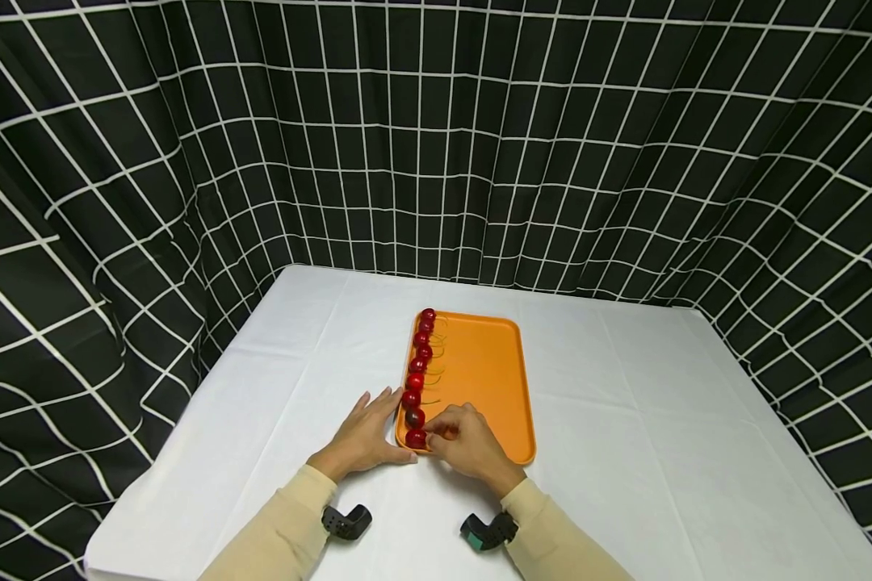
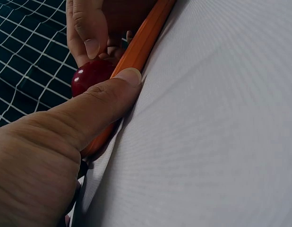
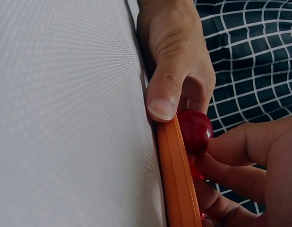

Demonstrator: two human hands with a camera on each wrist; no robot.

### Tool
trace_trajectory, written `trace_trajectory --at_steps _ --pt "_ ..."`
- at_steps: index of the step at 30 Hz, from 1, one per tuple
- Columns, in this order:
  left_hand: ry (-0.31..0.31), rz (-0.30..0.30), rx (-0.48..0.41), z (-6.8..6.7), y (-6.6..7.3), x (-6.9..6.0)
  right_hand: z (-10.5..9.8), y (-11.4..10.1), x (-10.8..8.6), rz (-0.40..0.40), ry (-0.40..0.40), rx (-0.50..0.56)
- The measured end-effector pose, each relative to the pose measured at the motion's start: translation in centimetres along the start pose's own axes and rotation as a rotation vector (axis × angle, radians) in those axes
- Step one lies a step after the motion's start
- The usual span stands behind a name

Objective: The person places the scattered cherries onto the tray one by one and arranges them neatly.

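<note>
Several dark red cherries (image 1: 415,382) form a row along the left edge of an orange tray (image 1: 483,379), most with thin stems pointing right. At the near left corner my left hand (image 1: 366,432) spreads around the tray, its thumb (image 2: 113,92) against the near rim and its fingers by the left side. My right hand (image 1: 468,441) holds the nearest cherry (image 3: 195,131) from the right with thumb and curled fingers. That cherry sits just inside the near rim. Its stem is hidden by my right fingers.
A white cloth (image 1: 625,420) covers the table around the tray. Black curtains with a white grid (image 1: 450,145) hang behind and at both sides. Each wrist wears a black camera mount, the left (image 1: 346,523) and the right (image 1: 488,532).
</note>
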State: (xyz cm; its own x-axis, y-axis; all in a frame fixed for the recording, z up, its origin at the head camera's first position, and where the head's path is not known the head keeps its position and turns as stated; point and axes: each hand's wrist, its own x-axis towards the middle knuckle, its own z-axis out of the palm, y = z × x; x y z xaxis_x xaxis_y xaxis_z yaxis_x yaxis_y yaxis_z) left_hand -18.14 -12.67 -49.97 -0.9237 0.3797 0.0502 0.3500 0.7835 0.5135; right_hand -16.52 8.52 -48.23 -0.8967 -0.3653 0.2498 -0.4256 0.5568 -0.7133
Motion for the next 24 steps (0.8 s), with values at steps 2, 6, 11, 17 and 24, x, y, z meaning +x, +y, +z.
trace_trajectory --at_steps 2,6,11,17,24 --pt "0.0 0.003 0.003 0.0 0.0 0.0 -0.1 0.0 0.0 0.003 0.001 0.009" --pt "0.0 0.009 0.003 0.0 -0.1 -0.1 -0.1 -0.1 -0.1 0.001 0.01 0.018" --pt "0.001 0.014 -0.001 0.2 -0.1 -0.2 -0.1 0.0 -0.3 -0.001 0.018 0.009" --pt "0.001 0.031 -0.002 0.2 -0.1 -0.1 -0.3 0.0 -0.3 0.007 0.014 0.005" --pt "-0.062 -0.009 -0.036 -1.0 -0.7 -0.2 -2.3 0.5 0.4 0.004 0.071 0.031"
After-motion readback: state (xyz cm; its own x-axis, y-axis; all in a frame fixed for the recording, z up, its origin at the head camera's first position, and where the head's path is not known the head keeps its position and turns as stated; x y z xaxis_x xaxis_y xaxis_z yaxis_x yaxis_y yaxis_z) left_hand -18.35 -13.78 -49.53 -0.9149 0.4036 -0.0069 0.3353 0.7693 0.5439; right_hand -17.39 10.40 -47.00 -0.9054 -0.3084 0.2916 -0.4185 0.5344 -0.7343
